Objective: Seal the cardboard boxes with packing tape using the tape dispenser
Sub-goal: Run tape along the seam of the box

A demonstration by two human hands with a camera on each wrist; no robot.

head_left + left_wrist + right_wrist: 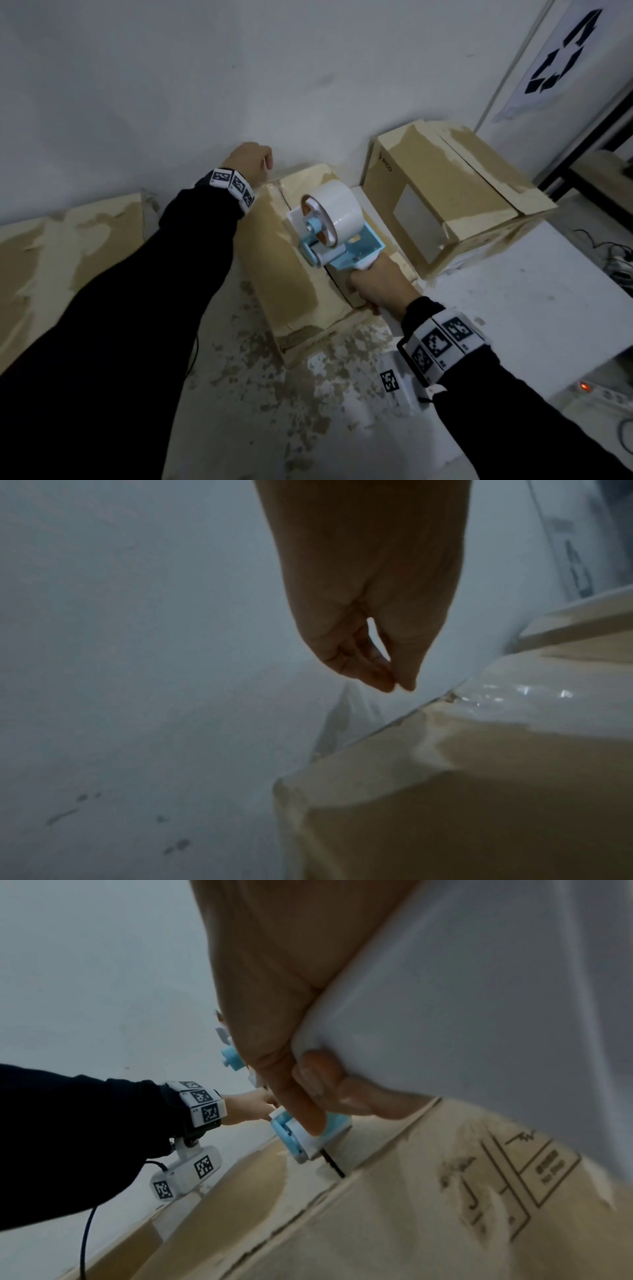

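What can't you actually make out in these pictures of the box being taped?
- Left hand, left wrist view: fingers pinch together; what they pinch is too faint to tell.
- Tape dispenser, head view: its roll hides the blade.
- Cardboard box, right wrist view: printed label is blurred.
- Right hand, head view: fingers hidden under the handle.

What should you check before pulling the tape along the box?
1. Right hand grips the tape dispenser by its handle: ok.
2. Dispenser sits over the flap seam of the middle box: ok.
3. Left hand is at the box's far edge, fingertips pinched together by the wall: ok.
4. Clear tape already lies on the far end of the box top: ok.
5. Tape end is firmly stuck down: cannot tell.
6. Flaps are fully closed along the seam: cannot tell, the dispenser hides part.
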